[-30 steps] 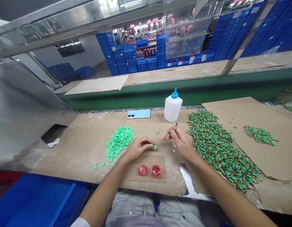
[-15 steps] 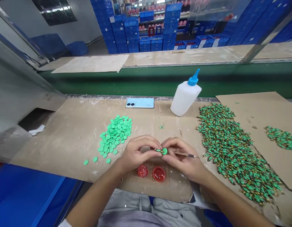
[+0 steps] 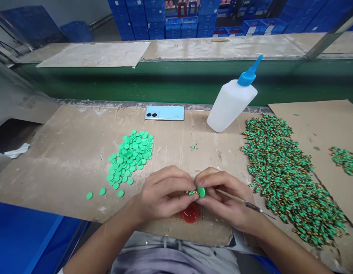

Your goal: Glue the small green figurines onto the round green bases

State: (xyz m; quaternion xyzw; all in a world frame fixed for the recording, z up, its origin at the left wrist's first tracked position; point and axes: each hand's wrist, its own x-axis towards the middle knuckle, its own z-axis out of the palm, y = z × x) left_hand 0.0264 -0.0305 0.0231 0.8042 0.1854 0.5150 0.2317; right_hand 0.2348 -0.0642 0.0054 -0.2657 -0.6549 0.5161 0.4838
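Note:
My left hand (image 3: 162, 194) and my right hand (image 3: 224, 198) meet over the near edge of the cardboard-covered bench. Between their fingertips they pinch a small green disc (image 3: 201, 191), and the left fingertips also hold a tiny green piece (image 3: 191, 193) against it. A thin stick tool (image 3: 241, 201) lies across my right hand and points right. Just below the fingers sits a red cap (image 3: 190, 214) of glue, partly hidden. A heap of green discs (image 3: 130, 158) lies to the left of my hands.
A white glue bottle (image 3: 232, 102) with a blue nozzle stands at the back, with a light blue phone (image 3: 165, 113) to its left. A large spread of small green-and-yellow pieces (image 3: 285, 171) covers the right side. Blue crates (image 3: 153, 15) stack beyond the green conveyor (image 3: 165, 82).
My hands came together from apart and now pinch the disc between them. The view tilted down and closer; one red cap is now hidden under my left hand.

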